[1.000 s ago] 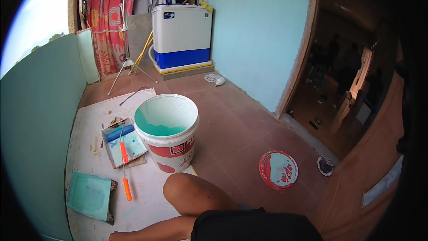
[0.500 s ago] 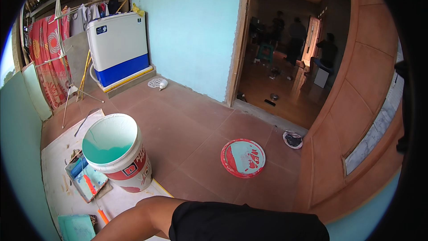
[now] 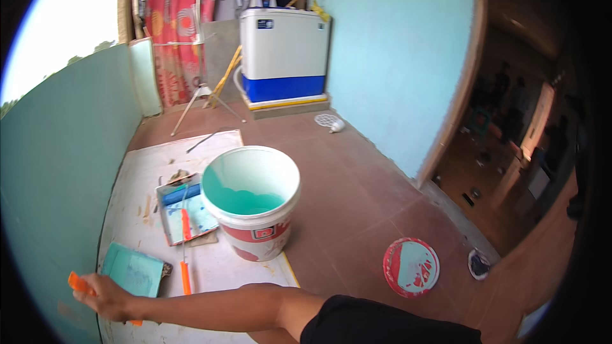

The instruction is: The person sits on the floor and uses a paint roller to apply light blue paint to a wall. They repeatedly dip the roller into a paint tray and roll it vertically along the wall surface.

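My right arm, in a black sleeve [image 3: 389, 322], stretches across the lower edge to the left. My right hand [image 3: 108, 297] is closed around an orange-handled tool [image 3: 80, 283], near the blue-green wall; the tool's working end does not show clearly. Just beyond the hand lies a tray with light green paint [image 3: 135, 271]. A second tray [image 3: 171, 228] holds a blue paint roller [image 3: 181, 195] with orange grips on its long handle. To its right stands a large white and red bucket [image 3: 258, 242] with green paint inside. My left hand is out of view.
A white sheet [image 3: 143, 165] lies under the trays and bucket. On the brown tiles are a red, paint-smeared lid [image 3: 411, 267] and a small dark-filled dish [image 3: 479, 264]. A white and blue washing machine [image 3: 284, 57] and a drying rack [image 3: 203, 92] stand at the back. People are inside the doorway.
The view has turned left, so the bucket and trays sit further right in it. My right hand has come into view at the lower left, holding the orange-handled tool.
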`<state>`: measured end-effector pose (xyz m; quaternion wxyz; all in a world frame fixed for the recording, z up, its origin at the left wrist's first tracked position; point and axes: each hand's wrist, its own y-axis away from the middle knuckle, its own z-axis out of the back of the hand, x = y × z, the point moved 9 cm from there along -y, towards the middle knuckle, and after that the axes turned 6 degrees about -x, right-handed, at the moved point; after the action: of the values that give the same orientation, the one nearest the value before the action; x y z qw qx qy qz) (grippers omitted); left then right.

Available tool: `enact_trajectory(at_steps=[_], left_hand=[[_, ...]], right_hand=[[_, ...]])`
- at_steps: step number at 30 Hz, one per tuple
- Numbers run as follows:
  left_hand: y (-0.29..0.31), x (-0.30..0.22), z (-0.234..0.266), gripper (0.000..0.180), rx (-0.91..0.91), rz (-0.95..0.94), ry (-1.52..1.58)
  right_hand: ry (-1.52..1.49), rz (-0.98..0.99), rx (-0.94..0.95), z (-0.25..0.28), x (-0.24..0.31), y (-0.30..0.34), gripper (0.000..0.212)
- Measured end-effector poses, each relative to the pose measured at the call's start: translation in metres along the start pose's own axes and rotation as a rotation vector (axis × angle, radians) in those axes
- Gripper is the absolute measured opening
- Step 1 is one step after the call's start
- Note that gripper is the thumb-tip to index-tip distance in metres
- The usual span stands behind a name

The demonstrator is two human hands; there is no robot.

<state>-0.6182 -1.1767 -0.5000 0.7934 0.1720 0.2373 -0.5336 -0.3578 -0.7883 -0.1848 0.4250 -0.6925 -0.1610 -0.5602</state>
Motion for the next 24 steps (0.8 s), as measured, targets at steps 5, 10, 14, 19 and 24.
enact_trajectory(at_steps=[5,10,14,19,24], left_hand=[[-0.028,0.063,0.016,0.069,-0.068,0.034,-0.129],[-0.013,0.059,-0.021,0.057,0.294,0.062,-0.084],[0.005,0.038,-0.058,0.053,0.494,0.008,-0.099],[0.025,-0.009,-0.09,0.059,0.589,-0.177,-0.086],[0.047,-0.056,-0.092,0.06,0.648,-0.293,-0.044]], right_hand=[[-0.016,-0.146,0.124,-0.004,-0.04,0.001,0.037],[0.215,-0.045,0.198,-0.047,-0.055,-0.006,0.029],[0.389,0.224,0.191,-0.089,-0.051,-0.005,0.028],[0.344,0.221,0.194,-0.141,-0.049,0.007,0.025],[0.283,0.207,0.189,-0.195,-0.048,0.014,0.029]])
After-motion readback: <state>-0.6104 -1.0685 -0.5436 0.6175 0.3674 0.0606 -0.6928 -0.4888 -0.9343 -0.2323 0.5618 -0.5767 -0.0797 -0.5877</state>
